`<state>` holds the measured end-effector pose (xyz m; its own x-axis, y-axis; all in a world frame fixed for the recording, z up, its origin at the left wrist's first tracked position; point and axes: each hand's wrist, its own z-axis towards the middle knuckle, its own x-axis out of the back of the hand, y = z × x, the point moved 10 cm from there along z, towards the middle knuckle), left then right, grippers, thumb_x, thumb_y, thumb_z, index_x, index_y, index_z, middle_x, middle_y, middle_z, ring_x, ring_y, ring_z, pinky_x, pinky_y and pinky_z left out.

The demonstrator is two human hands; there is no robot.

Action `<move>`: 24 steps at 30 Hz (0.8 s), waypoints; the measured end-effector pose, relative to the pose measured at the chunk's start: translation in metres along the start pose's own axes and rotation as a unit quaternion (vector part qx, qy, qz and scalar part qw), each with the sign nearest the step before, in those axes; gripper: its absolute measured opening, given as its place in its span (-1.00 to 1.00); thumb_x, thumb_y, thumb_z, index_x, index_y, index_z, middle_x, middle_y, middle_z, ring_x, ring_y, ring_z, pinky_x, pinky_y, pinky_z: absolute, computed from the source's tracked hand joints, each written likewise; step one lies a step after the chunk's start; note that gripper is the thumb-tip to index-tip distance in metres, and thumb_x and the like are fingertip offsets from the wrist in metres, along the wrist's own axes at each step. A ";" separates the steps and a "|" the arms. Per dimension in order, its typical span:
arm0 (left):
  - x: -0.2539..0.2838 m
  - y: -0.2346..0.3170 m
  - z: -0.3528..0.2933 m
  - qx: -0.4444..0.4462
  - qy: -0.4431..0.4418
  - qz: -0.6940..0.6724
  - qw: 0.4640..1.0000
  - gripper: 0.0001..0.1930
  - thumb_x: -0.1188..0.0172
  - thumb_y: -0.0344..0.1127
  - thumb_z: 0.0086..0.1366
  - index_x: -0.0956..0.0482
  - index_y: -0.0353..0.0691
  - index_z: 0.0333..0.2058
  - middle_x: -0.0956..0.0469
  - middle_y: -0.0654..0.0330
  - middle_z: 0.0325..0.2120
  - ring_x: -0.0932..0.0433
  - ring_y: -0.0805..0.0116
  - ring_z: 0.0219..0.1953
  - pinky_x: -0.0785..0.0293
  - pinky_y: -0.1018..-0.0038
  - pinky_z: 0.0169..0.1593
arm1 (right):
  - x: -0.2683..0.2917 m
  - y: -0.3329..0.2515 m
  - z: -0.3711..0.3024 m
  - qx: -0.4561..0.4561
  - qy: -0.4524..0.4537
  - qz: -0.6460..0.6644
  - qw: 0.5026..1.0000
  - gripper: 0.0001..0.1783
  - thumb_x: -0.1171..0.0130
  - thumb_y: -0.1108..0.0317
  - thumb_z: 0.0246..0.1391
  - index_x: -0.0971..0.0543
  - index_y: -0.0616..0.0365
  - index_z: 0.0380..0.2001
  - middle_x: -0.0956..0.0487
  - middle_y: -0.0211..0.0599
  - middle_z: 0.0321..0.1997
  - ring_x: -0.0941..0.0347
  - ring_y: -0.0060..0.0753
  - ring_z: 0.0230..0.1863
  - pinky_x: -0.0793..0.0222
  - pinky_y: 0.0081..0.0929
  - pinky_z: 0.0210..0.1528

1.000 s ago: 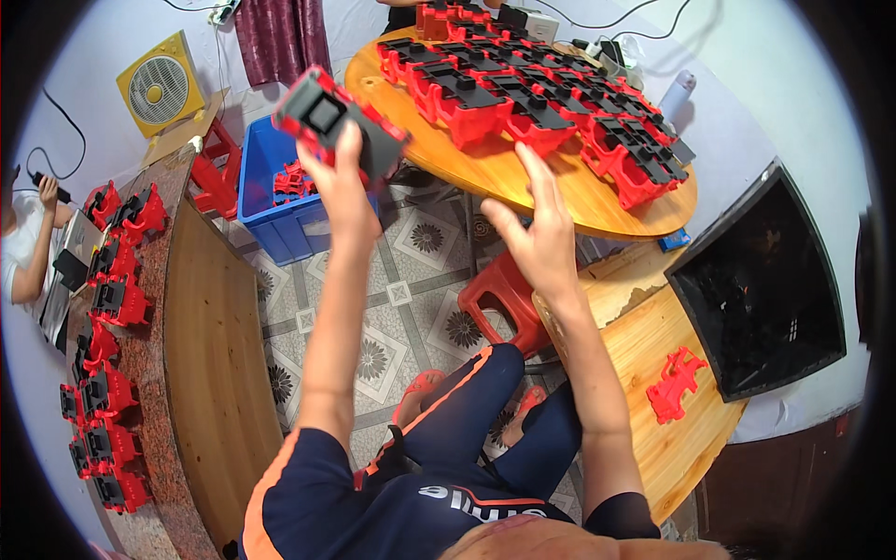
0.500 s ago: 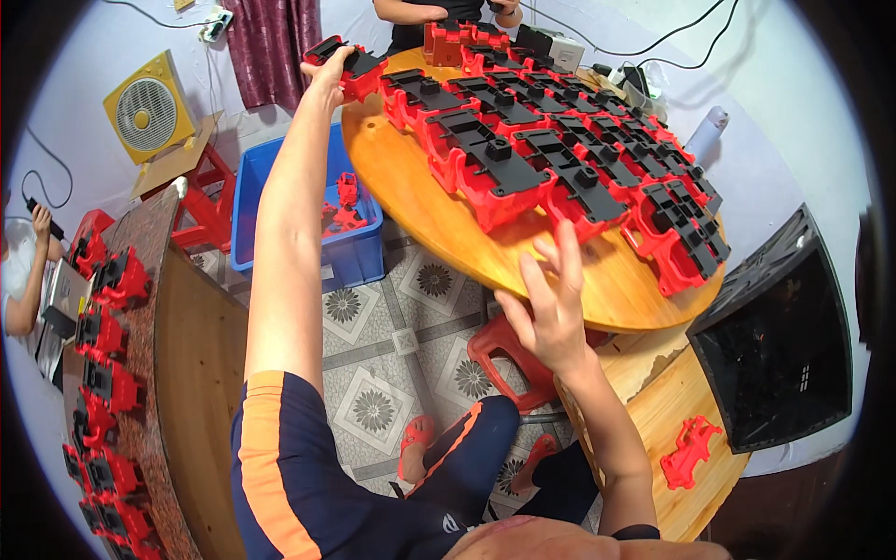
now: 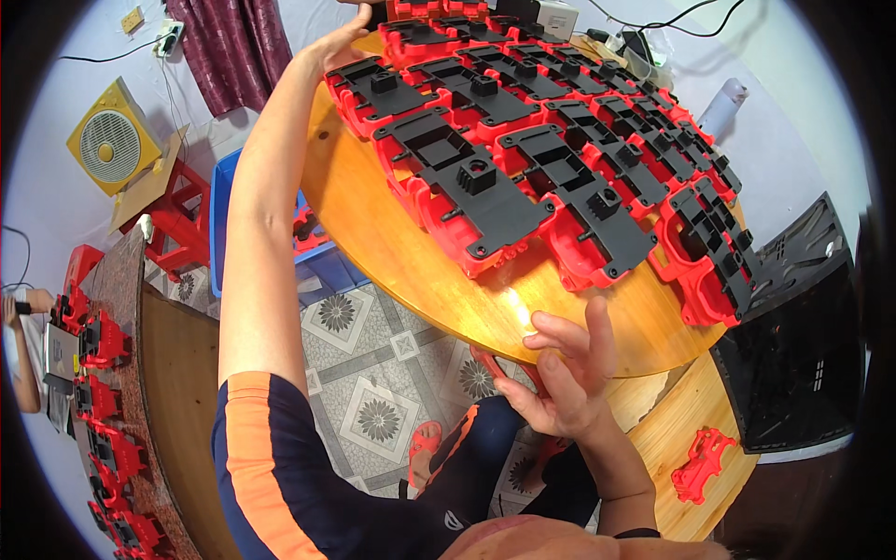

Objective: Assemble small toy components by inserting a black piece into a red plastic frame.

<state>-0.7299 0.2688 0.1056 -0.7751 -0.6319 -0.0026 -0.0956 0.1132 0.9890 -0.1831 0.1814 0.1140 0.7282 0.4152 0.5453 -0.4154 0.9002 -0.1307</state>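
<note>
My left arm reaches to the far left of the round wooden table. There my left hand is open, its fingers stretched out beside a red housing with a black top plate; whether the fingertips touch anything is hard to see. My right hand hovers open and empty over the table's near edge, fingers apart and slightly curled. In front of it stand a larger-looking near housing and another one, both red with black plates. Several more such housings fill the tabletop in rows.
A blue bin with red parts stands left of the table. Further left, more housings line a stone-topped counter, with another person's arm behind it. At right are a loose red part on a wooden bench and a black panel.
The red and black housing my left hand gripped at the table's far left is no longer in its grasp. My view has shifted closer to the table, and the right hand's fingers have curled a little.
</note>
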 end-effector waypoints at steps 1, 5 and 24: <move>0.001 0.005 -0.022 -0.039 0.019 -0.002 0.999 0.14 -0.02 0.59 0.08 0.02 -0.16 0.39 -0.32 -0.12 0.18 -0.40 0.03 0.16 -0.42 0.04 0.14 | 0.001 0.000 0.000 -0.001 0.002 0.003 1.000 -0.26 -0.37 0.38 0.04 -0.25 0.12 0.25 0.20 0.39 0.45 -0.45 -0.07 0.07 -0.57 -0.40 -0.11; -0.009 0.001 -0.082 -0.167 -0.009 0.085 0.982 0.10 -0.02 0.53 0.14 0.12 -0.10 0.42 -0.29 -0.11 0.22 -0.39 0.13 0.20 -0.38 0.10 0.20 | 0.001 0.002 -0.002 -0.028 0.007 0.027 0.999 -0.27 -0.44 0.44 -0.09 -0.33 0.09 0.17 0.08 0.36 0.42 -0.48 -0.06 0.05 -0.60 -0.40 -0.15; 0.050 0.026 -0.067 -0.309 0.268 0.134 0.903 0.01 -0.27 0.15 0.24 0.03 -0.47 0.35 -0.20 -0.17 0.27 -0.25 0.20 0.30 -0.15 0.37 0.32 | 0.004 -0.005 0.002 -0.016 0.055 0.024 0.998 -0.38 -0.42 0.54 -0.13 -0.45 0.17 0.06 -0.13 0.40 0.33 -0.54 0.04 -0.05 -0.64 -0.40 -0.29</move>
<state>-0.7295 0.1887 0.1414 -0.2889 -0.9444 0.1572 0.5447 -0.0272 0.8382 -0.1792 0.1779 0.1184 0.7639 0.4677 0.4447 -0.4348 0.8822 -0.1808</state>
